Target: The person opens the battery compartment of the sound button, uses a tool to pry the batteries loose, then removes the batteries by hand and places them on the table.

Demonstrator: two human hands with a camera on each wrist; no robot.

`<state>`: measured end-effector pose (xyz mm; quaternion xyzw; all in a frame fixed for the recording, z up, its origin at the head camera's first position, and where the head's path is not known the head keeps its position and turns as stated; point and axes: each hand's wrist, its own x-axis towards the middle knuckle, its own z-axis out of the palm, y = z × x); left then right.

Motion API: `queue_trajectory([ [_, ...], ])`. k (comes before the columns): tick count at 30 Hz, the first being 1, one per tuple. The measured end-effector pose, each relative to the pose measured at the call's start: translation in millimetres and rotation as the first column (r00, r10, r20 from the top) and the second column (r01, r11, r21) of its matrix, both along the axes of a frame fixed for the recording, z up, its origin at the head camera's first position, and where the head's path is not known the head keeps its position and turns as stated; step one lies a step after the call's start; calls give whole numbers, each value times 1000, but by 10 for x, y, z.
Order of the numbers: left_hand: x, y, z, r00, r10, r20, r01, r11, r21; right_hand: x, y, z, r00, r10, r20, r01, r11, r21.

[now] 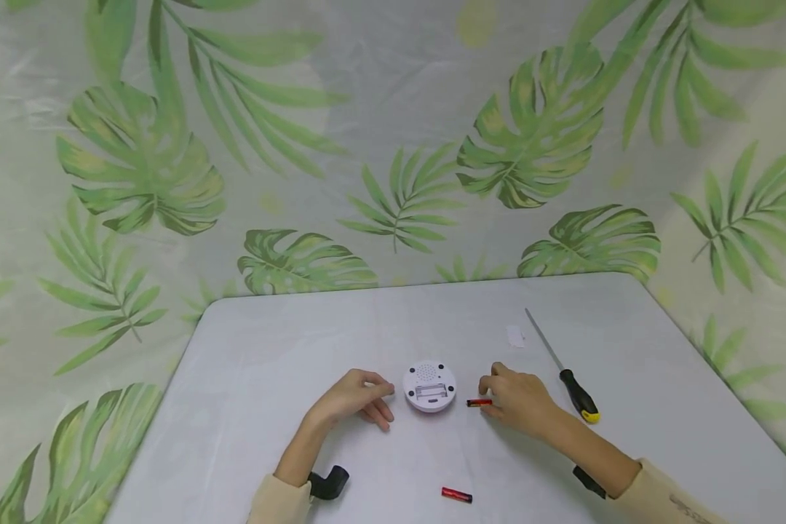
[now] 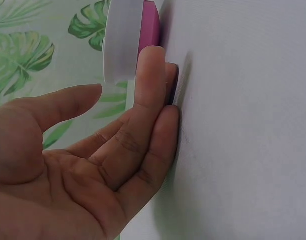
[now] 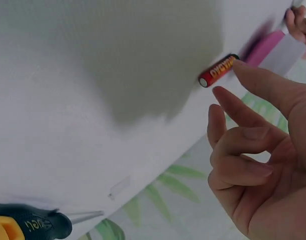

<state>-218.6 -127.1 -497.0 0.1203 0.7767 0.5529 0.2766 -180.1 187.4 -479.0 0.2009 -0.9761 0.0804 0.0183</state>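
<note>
A round white device (image 1: 429,386) lies on the table with speaker holes, dark feet and an uncovered battery slot facing up; its lower part is pink. Just left of it rests my left hand (image 1: 356,397), fingers loosely extended, with nothing in its grasp. On the device's right, my right hand (image 1: 516,399) reaches down at a red and black battery (image 1: 479,402). In the right wrist view, thumb and forefinger are apart around the near side of this battery (image 3: 219,70), the thumb tip right at its dark end. The other fingers curl inward.
A second red battery (image 1: 456,495) lies near the table's front. A screwdriver (image 1: 579,396) with a black and yellow handle lies right of my right hand, its shaft pointing away. Beside the shaft is a small whitish piece (image 1: 515,336). A leaf-patterned cloth (image 1: 393,145) hangs behind the table.
</note>
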Motion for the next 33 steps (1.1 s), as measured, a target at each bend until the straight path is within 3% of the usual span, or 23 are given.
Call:
queue_trajectory([
  [12,-22,34,-10,1000,20,3,-20,1000,-10,-53,31,-112,999,23,-27,-24,999,-24],
  [17,-21,32,-13,1000,32,2,-32,999,-11,-111,264,29,1000,-23,13,24,996,-80],
  [22,-25,26,-20,999,33,0,-33,999,-12,-301,719,246,993,-111,27,114,986,-124],
  [26,-18,22,-27,999,34,-4,-34,999,-8,-531,1178,326,969,-240,60,246,957,-154],
  [33,-12,40,-37,999,36,0,-36,999,-8,-810,1799,208,887,-425,179,448,886,-117],
])
